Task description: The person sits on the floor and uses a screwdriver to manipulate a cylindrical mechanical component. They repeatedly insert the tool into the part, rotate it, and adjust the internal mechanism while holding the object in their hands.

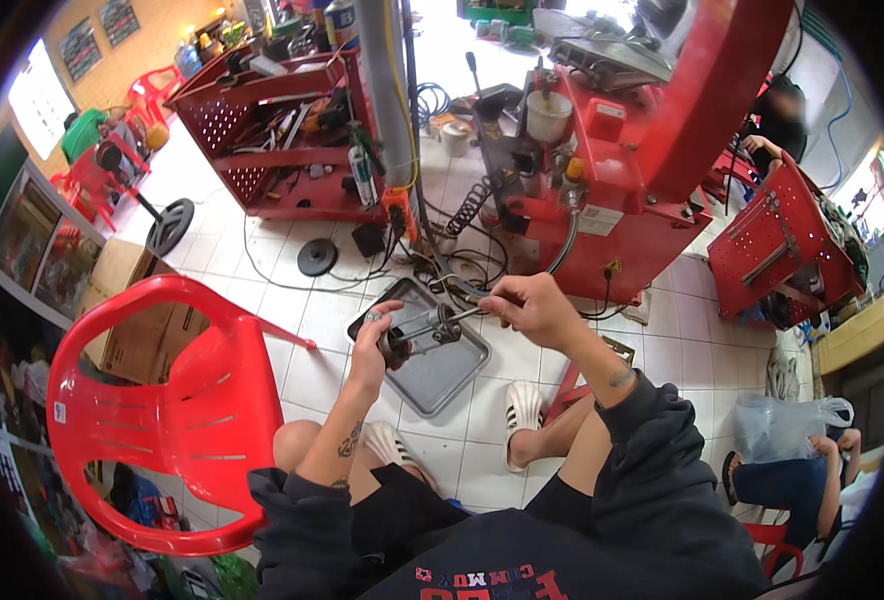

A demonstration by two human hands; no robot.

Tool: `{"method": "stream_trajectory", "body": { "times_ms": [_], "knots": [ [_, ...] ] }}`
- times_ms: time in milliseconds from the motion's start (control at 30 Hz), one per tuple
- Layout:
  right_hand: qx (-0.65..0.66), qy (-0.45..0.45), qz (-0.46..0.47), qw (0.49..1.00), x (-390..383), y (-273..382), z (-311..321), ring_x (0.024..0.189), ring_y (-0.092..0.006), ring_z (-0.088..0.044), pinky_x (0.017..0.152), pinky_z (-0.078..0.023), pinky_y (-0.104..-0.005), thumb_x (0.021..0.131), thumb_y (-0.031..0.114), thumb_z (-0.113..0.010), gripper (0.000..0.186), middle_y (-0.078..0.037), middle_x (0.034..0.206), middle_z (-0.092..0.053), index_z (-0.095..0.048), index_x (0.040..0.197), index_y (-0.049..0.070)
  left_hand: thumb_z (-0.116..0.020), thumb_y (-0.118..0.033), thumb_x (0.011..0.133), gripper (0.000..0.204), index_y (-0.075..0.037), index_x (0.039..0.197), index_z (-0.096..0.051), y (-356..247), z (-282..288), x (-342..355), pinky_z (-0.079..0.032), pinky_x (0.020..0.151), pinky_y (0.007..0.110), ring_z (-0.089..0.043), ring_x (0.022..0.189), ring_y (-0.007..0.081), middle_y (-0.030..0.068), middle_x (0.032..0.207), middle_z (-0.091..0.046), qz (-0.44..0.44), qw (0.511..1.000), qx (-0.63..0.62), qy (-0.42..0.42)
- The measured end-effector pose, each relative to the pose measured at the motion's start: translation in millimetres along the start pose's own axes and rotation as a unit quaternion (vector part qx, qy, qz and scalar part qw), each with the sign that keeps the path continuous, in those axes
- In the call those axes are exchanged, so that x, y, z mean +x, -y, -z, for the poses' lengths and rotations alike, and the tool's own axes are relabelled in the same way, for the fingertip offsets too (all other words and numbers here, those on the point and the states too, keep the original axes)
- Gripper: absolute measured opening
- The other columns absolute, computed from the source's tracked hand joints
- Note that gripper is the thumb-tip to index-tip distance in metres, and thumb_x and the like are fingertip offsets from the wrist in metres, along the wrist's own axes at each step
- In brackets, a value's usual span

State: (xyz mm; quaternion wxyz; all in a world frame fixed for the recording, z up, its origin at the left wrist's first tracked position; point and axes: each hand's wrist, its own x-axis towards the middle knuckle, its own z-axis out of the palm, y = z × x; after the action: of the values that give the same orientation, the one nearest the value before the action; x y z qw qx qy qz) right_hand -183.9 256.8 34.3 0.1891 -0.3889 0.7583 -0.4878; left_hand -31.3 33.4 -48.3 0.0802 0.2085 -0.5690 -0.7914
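My left hand (374, 338) is closed around the dark round end of a mechanical part with metal rods (446, 324), held over a grey tray (437, 392) on the floor. A smaller ring-like piece sits at the part's right end. My right hand (532, 308) pinches a slim metal rod (470, 312) that reaches left to this end. Whether the rod is a tool or belongs to the part, I cannot tell. The part is tilted, its right end higher.
A red plastic chair (177, 410) stands at my left. Ahead are a red tool cart (292, 150), a grey post (386, 90) with cables, and a large red machine (602, 220). A black disc (317, 257) lies on the tiles. Another person sits at the lower right beside a plastic bag (787, 425).
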Motion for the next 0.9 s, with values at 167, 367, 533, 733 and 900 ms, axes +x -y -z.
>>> {"method": "stream_trajectory", "body": {
  "times_ms": [167,367,533,733,900],
  "knots": [
    [-0.124,-0.001,-0.031,0.992,-0.4,-6.0,-4.0,0.051,-0.0194,-0.050,0.054,-0.042,-0.0350,0.096,0.053,-0.051,0.054,-0.011,0.058,-0.054,-0.068,0.088,0.002,-0.039,-0.031,0.096,0.036,-0.011,0.124,-0.051,0.8,-4.4,-4.0,-0.039,0.050,0.026,-0.055,0.063,0.0131,0.0038,0.082,-0.054,0.031,0.999,-0.033,-0.007],
    [0.097,0.068,0.049,0.992,-6.1,10.3,-8.5,0.097,-0.0227,-0.060,0.082,-0.053,-0.0351,0.074,0.037,-0.083,0.076,-0.014,0.117,-0.061,-0.050,0.138,0.013,-0.042,-0.034,0.098,0.035,-0.014,0.123,-0.055,1.6,-5.6,-8.4,-0.039,0.050,0.026,-0.058,0.067,0.0138,0.0036,0.084,-0.055,0.076,0.990,-0.120,0.009],
    [0.165,0.160,-0.008,0.973,-2.0,-4.9,-20.8,0.114,-0.0208,-0.056,0.089,-0.053,-0.0366,0.066,0.029,-0.090,0.087,-0.012,0.125,-0.054,-0.047,0.140,0.013,-0.043,-0.040,0.099,0.036,-0.018,0.123,-0.056,0.5,-34.7,-11.1,-0.042,0.057,0.030,-0.058,0.073,0.0158,0.0046,0.090,-0.061,0.159,0.960,-0.222,0.054],
    [0.228,0.048,0.097,0.968,-4.6,-0.1,-48.2,0.111,-0.0169,-0.059,0.102,-0.044,-0.0342,0.074,0.018,-0.085,0.071,-0.007,0.115,-0.064,-0.051,0.134,0.005,-0.038,-0.048,0.098,0.043,-0.011,0.099,-0.059,20.4,-56.4,-15.4,-0.043,0.062,0.035,-0.056,0.072,0.0234,0.0081,0.082,-0.060,0.216,0.878,-0.400,0.148],
    [0.315,0.042,0.045,0.947,-1.0,-7.7,-48.5,0.108,-0.0175,-0.062,0.097,-0.049,-0.0345,0.082,0.006,-0.077,0.052,-0.012,0.117,-0.065,-0.051,0.126,-0.001,-0.029,-0.065,0.096,0.067,-0.008,0.107,-0.061,7.3,-70.2,-14.9,-0.047,0.067,0.037,-0.060,0.076,0.0277,0.0127,0.092,-0.064,0.181,0.915,-0.328,0.148]
  ]
}}
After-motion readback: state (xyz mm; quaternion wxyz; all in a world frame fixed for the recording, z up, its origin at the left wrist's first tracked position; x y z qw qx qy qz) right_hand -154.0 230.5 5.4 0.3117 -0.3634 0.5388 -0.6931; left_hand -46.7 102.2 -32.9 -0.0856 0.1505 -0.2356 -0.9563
